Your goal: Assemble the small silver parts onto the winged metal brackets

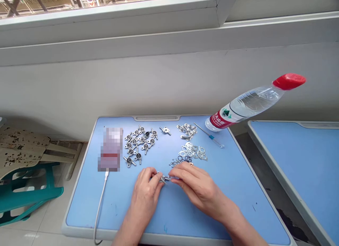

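Both my hands meet at the middle of a blue table [185,210]. My left hand [145,191] and my right hand [192,184] pinch a small metal part [163,178] between their fingertips. Behind my left hand lies a cluster of several assembled metal pieces with round dark centres [137,143]. Behind my right hand lie flat metal plates [194,150], a small pile of metal brackets [186,130] and tiny rings [181,160]. One single metal piece [165,130] lies apart near the back edge.
A phone [110,149] with a white cable [100,203] lies at the left of the table. A thin screwdriver [209,135] and a water bottle with a red cap [254,103] sit at the back right. A second blue table [304,161] stands right; stools [23,175] stand left.
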Demonstrator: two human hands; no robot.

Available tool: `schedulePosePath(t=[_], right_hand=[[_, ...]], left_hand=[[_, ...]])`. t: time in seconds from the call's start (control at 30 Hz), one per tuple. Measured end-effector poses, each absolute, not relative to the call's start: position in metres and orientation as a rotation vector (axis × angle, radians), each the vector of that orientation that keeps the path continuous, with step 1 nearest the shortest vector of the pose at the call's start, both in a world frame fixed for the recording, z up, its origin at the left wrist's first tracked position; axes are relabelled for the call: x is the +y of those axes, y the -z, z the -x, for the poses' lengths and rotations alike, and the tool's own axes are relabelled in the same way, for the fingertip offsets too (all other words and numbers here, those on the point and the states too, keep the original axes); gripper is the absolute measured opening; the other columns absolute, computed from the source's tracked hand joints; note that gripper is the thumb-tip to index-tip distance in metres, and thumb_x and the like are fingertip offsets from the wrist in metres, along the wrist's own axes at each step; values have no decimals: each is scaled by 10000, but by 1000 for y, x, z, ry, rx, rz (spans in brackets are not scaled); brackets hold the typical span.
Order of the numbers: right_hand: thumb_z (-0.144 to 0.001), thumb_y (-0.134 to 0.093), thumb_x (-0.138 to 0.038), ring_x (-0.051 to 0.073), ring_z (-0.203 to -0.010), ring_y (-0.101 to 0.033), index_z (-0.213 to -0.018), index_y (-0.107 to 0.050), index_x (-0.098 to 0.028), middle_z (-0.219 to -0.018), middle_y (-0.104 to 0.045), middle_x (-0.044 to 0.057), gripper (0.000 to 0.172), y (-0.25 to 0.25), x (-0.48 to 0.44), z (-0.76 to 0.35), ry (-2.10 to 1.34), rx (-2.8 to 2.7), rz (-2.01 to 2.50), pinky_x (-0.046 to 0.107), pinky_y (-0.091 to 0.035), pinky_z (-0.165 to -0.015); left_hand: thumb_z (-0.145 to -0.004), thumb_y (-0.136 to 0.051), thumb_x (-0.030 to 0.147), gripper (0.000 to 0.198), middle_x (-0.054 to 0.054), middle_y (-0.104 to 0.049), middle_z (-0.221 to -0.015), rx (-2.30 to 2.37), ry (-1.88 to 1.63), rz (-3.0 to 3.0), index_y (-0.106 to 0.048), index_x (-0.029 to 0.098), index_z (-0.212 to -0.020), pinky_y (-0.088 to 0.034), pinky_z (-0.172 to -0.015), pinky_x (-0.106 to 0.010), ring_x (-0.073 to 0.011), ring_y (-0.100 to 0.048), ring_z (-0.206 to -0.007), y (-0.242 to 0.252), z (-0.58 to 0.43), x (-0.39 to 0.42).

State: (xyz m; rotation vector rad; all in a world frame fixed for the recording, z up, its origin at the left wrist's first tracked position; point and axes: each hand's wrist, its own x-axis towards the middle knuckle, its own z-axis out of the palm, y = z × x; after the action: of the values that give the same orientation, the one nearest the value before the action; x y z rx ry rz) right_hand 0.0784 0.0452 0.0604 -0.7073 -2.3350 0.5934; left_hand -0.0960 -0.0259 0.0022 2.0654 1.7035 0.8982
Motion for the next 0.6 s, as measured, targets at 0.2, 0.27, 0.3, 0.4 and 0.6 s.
schedulePosePath(t=[0.2,0.27,0.3,0.4,0.6], right_hand=[[-991,-405,-106,159,-763,-575,-1029,-582,-174,-858,-646,59,194,-65,46,-79,-676,-2339,656,267,-476,-654],[-989,-459,-155,148,-654,-536,-898,-576,-170,-739,-625,35,149,-60,45,-77,-503,-2338,700,259,-423,-586],[-987,-478,-178,140,-597,-505,-829,-564,-174,-677,-598,20,180,-58,45,-76,-408,-2342,725,258,-389,-549],[-989,-503,-234,131,-520,-467,-705,-524,-189,-576,-542,-1,288,-54,45,-74,-199,-2345,781,265,-336,-502],[-1021,-383,-177,176,-754,-650,-1114,-570,-114,-911,-694,113,219,-57,46,-73,-277,-2393,754,268,-479,-585]], left_hand=[[-902,-537,84,215,-59,-582,-919,1704,-893,-2074,-610,193,-1072,-507,-690,-310,-197,-572,-807,-2,96,-25],[-903,-537,84,214,-62,-582,-923,1704,-904,-2080,-603,189,-1077,-508,-688,-310,-197,-572,-806,-2,96,-26],[-901,-536,80,215,-62,-581,-924,1704,-910,-2081,-601,186,-1077,-507,-687,-312,-197,-572,-806,-2,96,-26],[-898,-536,74,215,-63,-579,-928,1708,-914,-2081,-599,185,-1071,-505,-683,-314,-197,-572,-805,-2,96,-26],[-896,-550,88,200,-58,-581,-926,1711,-879,-2065,-601,184,-1064,-505,-691,-318,-199,-577,-814,-5,96,-26]])
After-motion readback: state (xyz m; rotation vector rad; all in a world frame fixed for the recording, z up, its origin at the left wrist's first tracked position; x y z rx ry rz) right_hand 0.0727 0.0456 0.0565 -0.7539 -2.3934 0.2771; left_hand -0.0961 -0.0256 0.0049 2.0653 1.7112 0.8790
